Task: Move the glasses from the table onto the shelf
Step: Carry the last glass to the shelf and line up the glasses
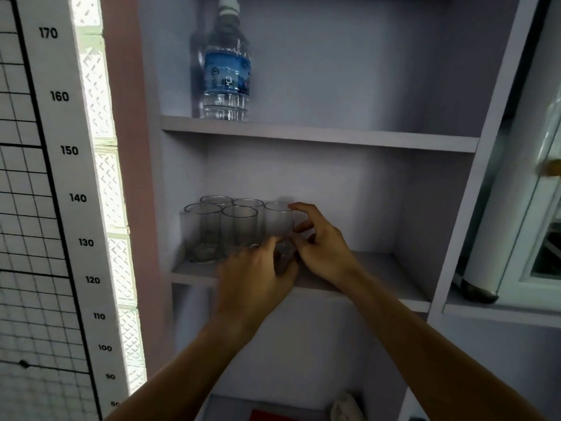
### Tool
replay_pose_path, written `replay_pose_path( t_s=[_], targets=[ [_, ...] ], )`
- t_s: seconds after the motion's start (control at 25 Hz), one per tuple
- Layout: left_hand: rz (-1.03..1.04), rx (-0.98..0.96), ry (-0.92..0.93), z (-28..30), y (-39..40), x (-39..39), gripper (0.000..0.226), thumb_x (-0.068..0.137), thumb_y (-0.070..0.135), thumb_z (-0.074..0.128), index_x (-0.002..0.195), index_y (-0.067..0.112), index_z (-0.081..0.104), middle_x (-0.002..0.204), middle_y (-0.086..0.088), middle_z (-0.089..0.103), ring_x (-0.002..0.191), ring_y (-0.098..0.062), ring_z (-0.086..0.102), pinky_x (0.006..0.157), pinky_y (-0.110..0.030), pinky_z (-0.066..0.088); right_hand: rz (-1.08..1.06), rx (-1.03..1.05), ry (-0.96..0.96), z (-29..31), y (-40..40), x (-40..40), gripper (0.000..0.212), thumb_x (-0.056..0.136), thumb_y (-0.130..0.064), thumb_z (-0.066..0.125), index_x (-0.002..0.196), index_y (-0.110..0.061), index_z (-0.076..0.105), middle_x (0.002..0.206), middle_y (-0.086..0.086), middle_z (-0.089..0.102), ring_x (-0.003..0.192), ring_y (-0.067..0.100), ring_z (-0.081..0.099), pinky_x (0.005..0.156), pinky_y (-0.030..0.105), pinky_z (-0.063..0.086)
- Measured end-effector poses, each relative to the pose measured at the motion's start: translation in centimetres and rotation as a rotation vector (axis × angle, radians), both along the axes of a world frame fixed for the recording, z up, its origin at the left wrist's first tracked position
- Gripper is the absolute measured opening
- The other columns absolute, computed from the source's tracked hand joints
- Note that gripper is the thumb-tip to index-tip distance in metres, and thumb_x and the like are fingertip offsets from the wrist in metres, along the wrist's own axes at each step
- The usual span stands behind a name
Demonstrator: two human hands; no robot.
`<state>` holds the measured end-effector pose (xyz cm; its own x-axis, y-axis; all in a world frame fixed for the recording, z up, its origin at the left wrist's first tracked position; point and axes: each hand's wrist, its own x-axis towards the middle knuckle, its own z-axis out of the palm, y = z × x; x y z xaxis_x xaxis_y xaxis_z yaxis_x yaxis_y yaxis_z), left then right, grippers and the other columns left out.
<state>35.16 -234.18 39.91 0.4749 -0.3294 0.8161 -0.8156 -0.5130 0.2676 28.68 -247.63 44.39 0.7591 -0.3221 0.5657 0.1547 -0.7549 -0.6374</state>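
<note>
Both hands [258, 275] around glass [278, 220]; blue bottle label [227, 75] unreadable.

A pale lilac shelving unit [318, 133] stands beside a bright glass-block window [104, 165] and a height chart [69, 150].

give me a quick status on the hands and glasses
Both hands, left and right, around rightmost glass on middle shelf. Four glasses alongside. Nothing blocking.
</note>
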Motion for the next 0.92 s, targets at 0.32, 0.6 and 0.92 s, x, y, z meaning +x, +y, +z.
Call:
replay_pose_path(
  t_s=[0.32, 0.6, 0.92],
  targets=[
    [0.002, -0.031, 0.054, 0.1, -0.1, 0.1, 0.04, 0.08, 0.056, 0.048, 0.105, 0.031, 0.068, 0.088, 0.008, 0.076, 0.08, -0.019, 0.071, 0.065, -0.035, 0.055, 0.017, 0.061, -0.079, -0.5, -0.8, 0.3, 0.046, 0.098, -0.018, 0.056, 0.135, -0.042, 0.043, 0.113, -0.002, 0.064, 0.096, 0.015, 0.066, 0.085, 0.031, 0.059],
    [-0.344, -0.472, 0.156, -0.2, 4.1, 1.3, 0.025, 0.085, 0.041, 0.065, 0.077, 0.018, 0.067, 0.066, 0.007, 0.067, 0.063, -0.01, 0.064, 0.058, -0.034, 0.053, 0.071, -0.289, -0.196, -0.7, 0.6, 0.3, 0.031, 0.095, -0.026, 0.063, 0.125, -0.024, 0.054, 0.097, -0.008, 0.062, 0.063, 0.003, 0.059, 0.062, 0.018, 0.048],
    [-0.183, -0.515, 0.09, 0.0, 4.9, 2.9, 0.037, 0.083, 0.043, 0.065, 0.108, 0.017, 0.062, 0.097, 0.003, 0.067, 0.087, -0.017, 0.067, 0.074, -0.035, 0.059, 0.189, -0.376, -0.169, -0.7, 2.2, 1.9, 0.047, 0.099, -0.044, 0.052, 0.142, -0.027, 0.045, 0.106, 0.002, 0.075, 0.07, 0.002, 0.059, 0.073, 0.026, 0.057]
  ],
)
